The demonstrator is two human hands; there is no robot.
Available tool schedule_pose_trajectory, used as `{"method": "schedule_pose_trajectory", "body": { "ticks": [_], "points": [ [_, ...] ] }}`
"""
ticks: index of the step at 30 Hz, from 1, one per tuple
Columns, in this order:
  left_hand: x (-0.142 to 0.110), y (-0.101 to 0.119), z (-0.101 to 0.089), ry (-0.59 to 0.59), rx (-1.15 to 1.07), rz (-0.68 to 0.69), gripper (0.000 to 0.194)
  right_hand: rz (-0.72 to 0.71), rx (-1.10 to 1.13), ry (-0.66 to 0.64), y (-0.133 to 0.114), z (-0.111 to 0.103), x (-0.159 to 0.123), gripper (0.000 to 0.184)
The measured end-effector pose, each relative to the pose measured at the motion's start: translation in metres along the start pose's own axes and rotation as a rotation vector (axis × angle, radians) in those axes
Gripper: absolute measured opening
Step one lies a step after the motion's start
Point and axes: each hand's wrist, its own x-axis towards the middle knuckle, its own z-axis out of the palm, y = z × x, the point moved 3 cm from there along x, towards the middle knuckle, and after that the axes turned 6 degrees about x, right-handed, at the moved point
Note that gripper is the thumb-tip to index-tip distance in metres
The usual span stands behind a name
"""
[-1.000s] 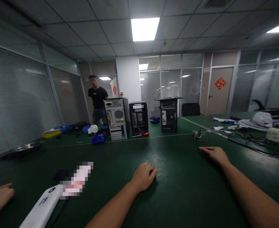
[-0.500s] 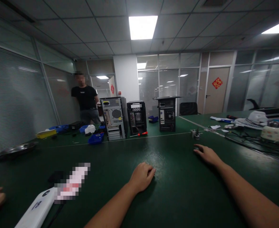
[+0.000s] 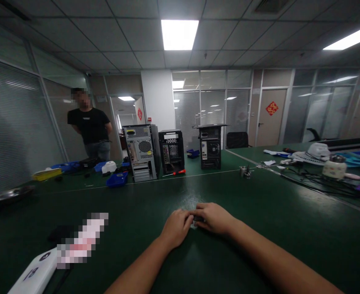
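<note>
My left hand [image 3: 176, 229] rests low over the green table [image 3: 149, 261], its fingers curled and largely hidden from view. Against its fingertips comes my right hand [image 3: 216, 218], with thumb and fingers closed around a small silvery metal piece [image 3: 195, 222]. Too little of that piece shows to tell its kind. Whether my left fingers also grip it, or something else, is hidden. A few small metal parts [image 3: 245, 172] stand upright on the table beyond my right hand.
Three computer cases, a silver one [image 3: 143, 151] and two black ones [image 3: 171, 149] [image 3: 211, 147], stand behind a red screwdriver [image 3: 179, 172]. A blue tray [image 3: 117, 179] lies left. Cables [image 3: 308, 181] lie right. A white device [image 3: 34, 271] is front left. A person [image 3: 89, 126] stands behind.
My right hand has come left from near the upright metal parts to meet my left hand, bringing the small metal piece. The view has turned slightly right. Another hand at far left has nearly left view.
</note>
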Motion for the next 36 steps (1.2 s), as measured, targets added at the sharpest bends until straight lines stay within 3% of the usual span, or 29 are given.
{"method": "schedule_pose_trajectory", "body": {
  "ticks": [7,12,16,30,36],
  "points": [
    [0.001,0.002,-0.001,0.015,-0.004,0.032,0.03,0.027,-0.014,0.111,0.003,0.006,0.001,0.05],
    [0.001,0.003,-0.003,0.016,-0.028,0.021,0.033,-0.04,-0.018,0.165,0.001,0.008,0.002,0.036],
    [0.002,0.001,-0.002,0.033,-0.024,0.009,0.039,-0.062,-0.055,0.153,-0.001,0.011,0.003,0.025],
    [0.0,0.005,0.002,-0.002,0.087,0.06,0.032,0.057,-0.15,0.087,-0.002,0.014,0.007,0.028],
    [-0.001,0.005,0.001,0.02,0.102,0.081,0.031,0.046,-0.191,0.072,-0.002,0.012,0.007,0.025]
  ]
}}
